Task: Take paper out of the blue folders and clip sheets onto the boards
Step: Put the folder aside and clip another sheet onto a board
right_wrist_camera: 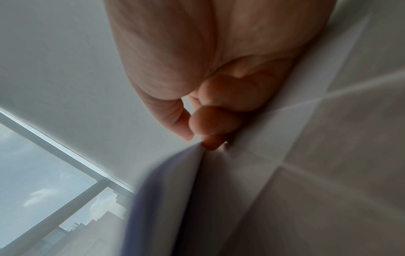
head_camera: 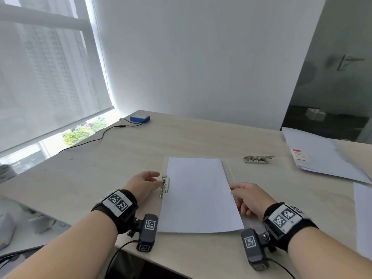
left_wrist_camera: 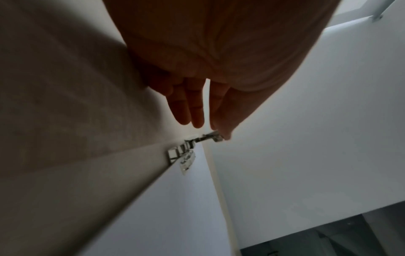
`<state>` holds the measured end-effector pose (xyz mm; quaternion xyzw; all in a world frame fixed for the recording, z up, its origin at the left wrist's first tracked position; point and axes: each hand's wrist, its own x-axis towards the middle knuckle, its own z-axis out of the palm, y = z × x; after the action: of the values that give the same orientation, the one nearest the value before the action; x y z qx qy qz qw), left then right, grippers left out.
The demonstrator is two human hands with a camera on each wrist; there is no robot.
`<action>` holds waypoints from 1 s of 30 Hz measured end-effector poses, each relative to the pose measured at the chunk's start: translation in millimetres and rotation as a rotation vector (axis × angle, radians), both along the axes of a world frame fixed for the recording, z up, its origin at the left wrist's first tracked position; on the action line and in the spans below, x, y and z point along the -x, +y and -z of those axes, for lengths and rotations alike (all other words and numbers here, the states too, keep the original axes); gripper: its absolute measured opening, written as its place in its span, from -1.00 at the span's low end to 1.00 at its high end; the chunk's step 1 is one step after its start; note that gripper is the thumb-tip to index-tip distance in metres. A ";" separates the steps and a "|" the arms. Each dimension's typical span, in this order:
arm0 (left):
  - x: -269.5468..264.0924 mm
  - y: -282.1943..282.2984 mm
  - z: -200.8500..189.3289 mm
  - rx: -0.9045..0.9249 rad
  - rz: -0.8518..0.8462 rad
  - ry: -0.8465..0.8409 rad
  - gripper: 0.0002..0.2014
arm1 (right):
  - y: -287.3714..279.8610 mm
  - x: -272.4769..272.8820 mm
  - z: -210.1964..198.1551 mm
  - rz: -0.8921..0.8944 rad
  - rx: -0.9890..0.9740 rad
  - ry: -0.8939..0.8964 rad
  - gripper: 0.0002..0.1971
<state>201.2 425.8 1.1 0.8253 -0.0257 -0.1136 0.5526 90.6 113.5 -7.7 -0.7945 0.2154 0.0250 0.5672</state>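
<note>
Head view, worktop (head_camera: 120, 158) stock as you stand before it:

- One white sheet (head_camera: 198, 194), lying flat on a pale board (head_camera: 231, 172), near the front edge, between your two hands.
- One metal clip (head_camera: 164, 185), fixed at the sheet's left edge.
- Your left hand (head_camera: 144, 183): fingers straight and relaxed, tips at the clip lever; the left wrist view shows a fingertip (left_wrist_camera: 227, 134) touching it, nothing gripped.
- Your right hand (head_camera: 248, 196): at the sheet's right edge; the right wrist view shows thumb and fingers (right_wrist_camera: 208, 124) pinching that edge, lifted slightly.
- One loose metal clip mechanism (head_camera: 258, 158), beyond the board to the right, well apart from both hands.
- One pale blue folder (head_camera: 318, 156), far right, bearing a red-and-white label.
- More white paper (head_camera: 363, 218), at the right border.
- One blue box (head_camera: 140, 118) with a black cable (head_camera: 96, 138), far left corner.
</note>
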 end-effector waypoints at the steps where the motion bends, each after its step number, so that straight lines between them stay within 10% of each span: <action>1: -1.8 0.2 2.0 -0.044 0.018 0.014 -0.64 | 0.0 0.1 0.1 0.002 -0.003 -0.002 -0.74; 18: -7.4 -15.7 -0.3 -0.588 0.080 -0.058 -0.75 | -2.6 0.7 3.0 0.008 -0.043 -0.012 -0.72; 30: 18.2 7.1 -8.4 -0.072 -0.080 -0.105 -0.79 | -10.0 36.8 -7.1 0.090 -0.308 -0.140 -0.79</action>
<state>182.9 432.9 9.4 0.8499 -0.0175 -0.0489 0.5245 53.9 103.5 -0.6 -0.6877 0.2043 -0.0229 0.6963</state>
